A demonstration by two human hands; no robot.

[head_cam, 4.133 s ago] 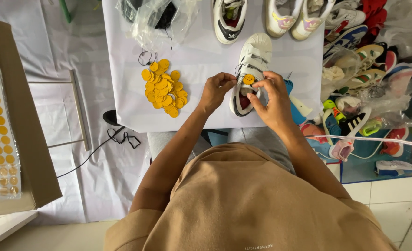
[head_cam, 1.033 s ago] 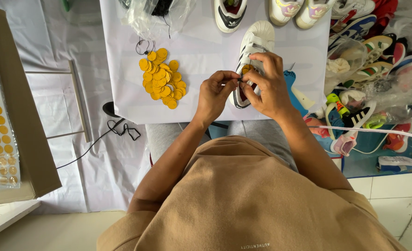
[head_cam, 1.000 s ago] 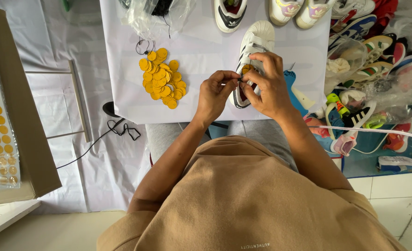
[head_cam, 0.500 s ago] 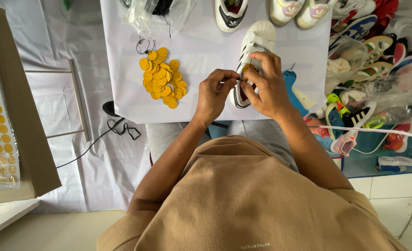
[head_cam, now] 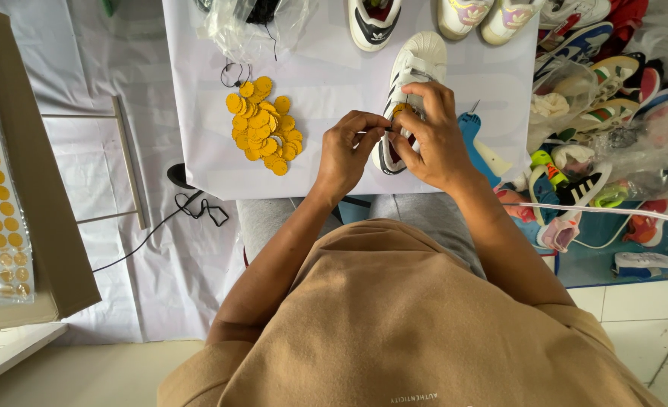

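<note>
A white sneaker with dark stripes [head_cam: 417, 64] lies on the white table [head_cam: 326, 90], toe pointing away. My right hand [head_cam: 432, 136] rests on the sneaker's middle and pinches a small yellow round tag [head_cam: 400, 110] at the laces. My left hand [head_cam: 353, 147] is beside it, fingertips pinched together at the same spot, apparently on a thin string. A heap of yellow round tags [head_cam: 262, 128] lies to the left of my hands.
More sneakers [head_cam: 371, 19] stand along the table's far edge, next to a clear plastic bag [head_cam: 255, 22]. A pile of colourful shoes [head_cam: 605, 113] fills the right side. A blue tagging gun [head_cam: 473, 136] lies by my right hand. A cardboard box [head_cam: 17, 188] holds sticker sheets.
My hands have stayed on the sneaker's laces, shifting only slightly as the fingers work the tag. The sneaker and the tag heap have not moved.
</note>
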